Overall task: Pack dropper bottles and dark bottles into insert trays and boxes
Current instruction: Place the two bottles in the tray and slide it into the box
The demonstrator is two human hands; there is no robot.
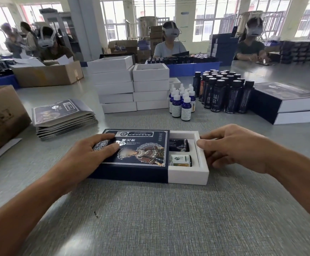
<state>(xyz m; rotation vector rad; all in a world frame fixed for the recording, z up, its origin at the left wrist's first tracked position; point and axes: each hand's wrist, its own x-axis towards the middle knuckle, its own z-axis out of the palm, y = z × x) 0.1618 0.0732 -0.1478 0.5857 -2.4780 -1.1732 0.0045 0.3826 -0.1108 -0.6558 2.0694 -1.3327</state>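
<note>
Daylit windows (113, 21) behind grey table (169, 218)

Right in front of you on the table (150, 218) lies the sleeve box (132, 156), its insert tray (187, 174) sticking out to the right (two bottles lie in it). Behind stand the dropper bottles (182, 102), the dark bottles (222, 91) to their right, stacked trays (134, 87) to their left. Flat sleeves (61, 117) sit far left, finished boxes (287, 104) far right.

Packing workshop: stacked white boxes (132, 85), bottle batches (222, 91), seated workers (169, 47).
</note>
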